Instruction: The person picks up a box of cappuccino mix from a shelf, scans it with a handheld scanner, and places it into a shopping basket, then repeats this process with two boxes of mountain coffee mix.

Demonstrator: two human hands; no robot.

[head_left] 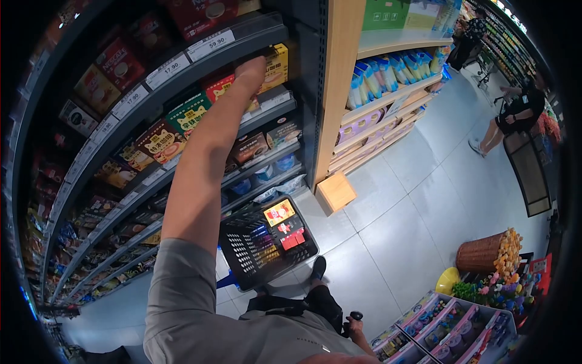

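My left hand (251, 74) reaches into the upper shelf at a yellow box (276, 65), in front of a red box (218, 88). Its fingers are mostly hidden, so their grip cannot be made out. Low at the bottom, my right hand (357, 332) is closed around a dark rod-like object with a rounded end (356, 316). Below the shelf stands a black basket (312, 242) holding a yellow box (279, 212), a red box (293, 239) and other packs.
Coffee boxes (162, 141) line the curved shelves on the left. A wooden block (336, 193) sits by the shelf end, near blue-and-white packs (388, 74). A person in dark clothes (522, 112) is at the right. A wicker basket (482, 253) and a display bin (445, 327) stand lower right.
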